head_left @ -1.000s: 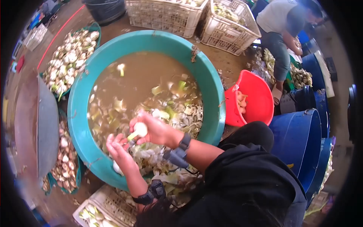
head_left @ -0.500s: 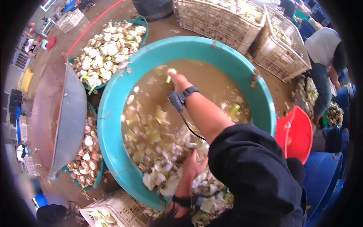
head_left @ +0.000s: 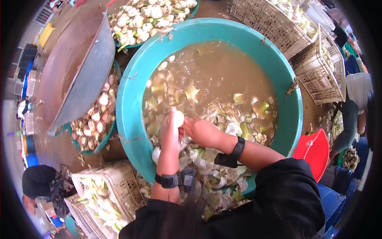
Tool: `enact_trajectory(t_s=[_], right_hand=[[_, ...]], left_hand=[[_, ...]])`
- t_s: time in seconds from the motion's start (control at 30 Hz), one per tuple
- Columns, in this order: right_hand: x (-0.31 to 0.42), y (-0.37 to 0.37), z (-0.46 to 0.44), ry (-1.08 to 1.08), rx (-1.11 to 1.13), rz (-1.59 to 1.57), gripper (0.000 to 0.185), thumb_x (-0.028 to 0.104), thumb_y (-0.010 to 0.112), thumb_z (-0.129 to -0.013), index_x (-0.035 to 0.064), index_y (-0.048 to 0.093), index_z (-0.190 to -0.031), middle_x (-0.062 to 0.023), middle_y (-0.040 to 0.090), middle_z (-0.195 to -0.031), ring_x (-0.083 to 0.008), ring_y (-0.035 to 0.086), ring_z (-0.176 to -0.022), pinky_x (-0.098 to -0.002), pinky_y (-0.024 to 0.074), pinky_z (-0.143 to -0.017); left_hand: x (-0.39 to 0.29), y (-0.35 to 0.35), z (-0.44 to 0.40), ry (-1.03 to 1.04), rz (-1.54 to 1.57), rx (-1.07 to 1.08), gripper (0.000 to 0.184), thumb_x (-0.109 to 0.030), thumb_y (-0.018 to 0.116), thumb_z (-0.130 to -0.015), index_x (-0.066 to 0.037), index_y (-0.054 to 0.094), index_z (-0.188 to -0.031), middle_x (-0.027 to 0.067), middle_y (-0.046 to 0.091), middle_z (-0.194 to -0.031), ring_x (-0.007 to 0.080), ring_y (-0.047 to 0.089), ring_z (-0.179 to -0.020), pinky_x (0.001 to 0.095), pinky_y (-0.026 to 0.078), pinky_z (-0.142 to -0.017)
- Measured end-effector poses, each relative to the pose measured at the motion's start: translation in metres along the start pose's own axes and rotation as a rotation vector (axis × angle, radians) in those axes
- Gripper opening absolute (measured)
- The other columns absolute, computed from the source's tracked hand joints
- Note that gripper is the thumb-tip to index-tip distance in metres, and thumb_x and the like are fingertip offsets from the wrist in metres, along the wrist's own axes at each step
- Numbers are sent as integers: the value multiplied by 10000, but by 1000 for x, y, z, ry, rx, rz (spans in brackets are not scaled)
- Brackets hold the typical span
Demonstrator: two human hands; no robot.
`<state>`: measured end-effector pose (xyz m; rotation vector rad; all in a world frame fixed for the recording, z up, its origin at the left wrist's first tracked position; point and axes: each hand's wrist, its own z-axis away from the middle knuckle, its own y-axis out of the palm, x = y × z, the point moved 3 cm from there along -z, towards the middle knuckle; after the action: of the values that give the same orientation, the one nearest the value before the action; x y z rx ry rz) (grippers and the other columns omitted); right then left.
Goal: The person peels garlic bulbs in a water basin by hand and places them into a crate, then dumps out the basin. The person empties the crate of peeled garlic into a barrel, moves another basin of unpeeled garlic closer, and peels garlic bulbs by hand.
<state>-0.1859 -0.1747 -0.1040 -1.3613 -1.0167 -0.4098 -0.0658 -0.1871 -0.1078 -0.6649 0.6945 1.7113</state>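
Over the wide teal tub (head_left: 129,119) of muddy water, both hands meet at a white garlic bulb (head_left: 178,118). My left hand (head_left: 170,133) holds the bulb with its thumb upright along the side. Fingers of my right hand (head_left: 202,133) are closed against the bulb's lower right; what they pinch is hidden. Pale garlic skins (head_left: 207,159) lie heaped in the near part of the tub, below my wrists. Cut stem pieces (head_left: 238,98) and skins float in the brown water.
A metal wheelbarrow (head_left: 85,75) stands tilted at left, beside basins of garlic (head_left: 147,18). Plastic crates (head_left: 274,28) stand at upper right; another crate (head_left: 123,183) with garlic is at lower left. A red scoop-like container (head_left: 312,155) sits right. Other people (head_left: 39,181) are nearby.
My right hand has come back from the tub's far side to my left hand. The left hand has risen from the skins, and the bulb is now between both hands. The view has shifted.
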Motion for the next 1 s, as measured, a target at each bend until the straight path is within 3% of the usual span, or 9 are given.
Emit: enact_trajectory(t_s=[0.27, 0.4, 0.47, 0.53, 0.6, 0.7, 0.8, 0.93, 1.0], right_hand=[[43, 17, 25, -161, 171, 339, 132, 149, 512, -739, 35, 569, -704, -117, 576, -640, -275, 593, -567, -344, 496, -522], [45, 20, 34, 685, 164, -869, 254, 186, 457, -838, -29, 561, -751, -158, 590, -731, -191, 585, -582, -271, 496, -479], [55, 23, 39, 583, 145, -803, 257, 169, 441, -869, -39, 566, -781, -151, 596, -719, -184, 578, -606, -276, 486, -510], [83, 8, 42, -140, -182, -172, 241, 140, 439, -865, -49, 589, -853, -125, 579, -637, -225, 573, -554, -358, 471, -566], [76, 18, 47, -42, -140, -150, 253, 159, 453, -879, -53, 589, -851, -88, 556, -618, -187, 568, -604, -362, 462, -586], [59, 32, 51, 741, 66, -1075, 220, 173, 471, -892, 1, 605, -875, -54, 593, -721, -155, 567, -654, -310, 462, -546], [87, 15, 56, 779, 130, -1187, 241, 193, 445, -910, 0, 572, -977, -25, 590, -793, -135, 565, -685, -283, 470, -550], [118, 11, 65, 522, -43, -1536, 280, 203, 420, -922, -9, 537, -1063, -50, 576, -910, -127, 546, -840, -237, 457, -701], [139, -11, 84, 287, 97, -744, 254, 129, 416, -904, -28, 502, -1085, -93, 556, -1016, -164, 515, -963, -282, 416, -829]], left_hand=[[9, -33, 51, -64, 95, -85, 249, -342, 631, -758, -110, 553, -805, -22, 521, -608, 61, 423, -401, 180, 269, -334], [7, -53, 66, -67, 303, 204, 266, -332, 548, -817, -95, 576, -935, 27, 596, -772, 91, 531, -583, 199, 366, -436], [-5, -62, 79, -22, 86, 189, 358, -365, 516, -831, -80, 567, -1042, 45, 606, -844, 92, 541, -650, 211, 390, -489], [-12, -70, 89, 50, -325, 151, 417, -336, 583, -798, -63, 547, -1111, 36, 614, -890, 108, 562, -687, 239, 439, -550], [-13, -68, 107, 399, -782, 291, 403, -153, 641, -775, -12, 524, -1133, 23, 603, -936, 124, 575, -790, 251, 471, -682], [-18, -61, 145, 741, -917, 170, 430, -39, 668, -696, -28, 548, -1109, 104, 589, -1049, 219, 562, -963, 309, 433, -850], [-18, -64, 163, 1107, -1138, 102, 390, -3, 636, -679, -35, 581, -1063, 132, 534, -1168, 296, 470, -1128, 367, 362, -962], [9, -78, 147, 783, -314, 10, 207, -49, 577, -808, -12, 578, -1011, 123, 532, -1176, 254, 531, -1061, 345, 451, -875], [19, -87, 142, 332, 695, 17, 168, -138, 552, -858, -54, 569, -1002, 101, 577, -1089, 196, 563, -991, 320, 489, -805]])
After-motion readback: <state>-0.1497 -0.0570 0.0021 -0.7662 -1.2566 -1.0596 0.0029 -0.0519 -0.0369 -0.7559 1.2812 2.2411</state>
